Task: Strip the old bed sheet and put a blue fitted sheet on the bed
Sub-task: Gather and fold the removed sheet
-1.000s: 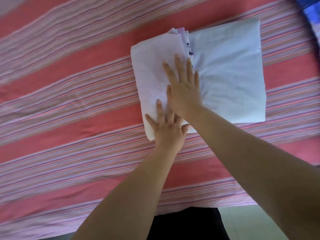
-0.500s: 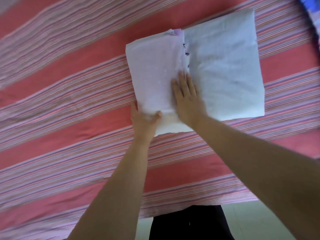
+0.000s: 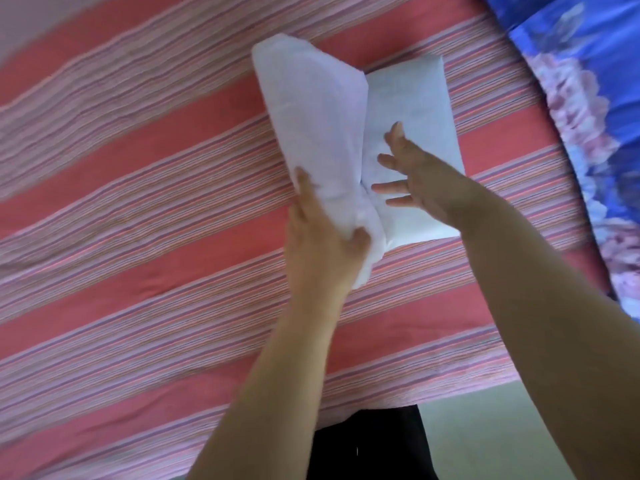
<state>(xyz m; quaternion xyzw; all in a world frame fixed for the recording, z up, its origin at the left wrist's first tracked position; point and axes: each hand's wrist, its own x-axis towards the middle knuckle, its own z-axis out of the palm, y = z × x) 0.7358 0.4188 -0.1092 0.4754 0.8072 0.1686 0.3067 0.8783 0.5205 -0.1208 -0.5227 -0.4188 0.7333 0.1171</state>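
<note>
A folded pale white-lilac cloth (image 3: 408, 109) lies on the bed, which is covered by a red and pink striped sheet (image 3: 138, 209). My left hand (image 3: 322, 237) grips the near edge of the cloth's left half (image 3: 308, 116) and holds that half lifted up and over toward the right half. My right hand (image 3: 412, 174) hovers just above the right half, fingers straight and spread, holding nothing. A blue sheet with pink flowers (image 3: 588, 81) lies bunched at the right end of the bed.
The bed's near edge (image 3: 485, 386) runs across the lower right, with pale green floor (image 3: 485, 438) beyond it. My dark clothing (image 3: 374, 445) shows at the bottom centre.
My left hand has closed on the cloth's left half and lifted it over toward the right. My right hand has come off the cloth and spread its fingers.
</note>
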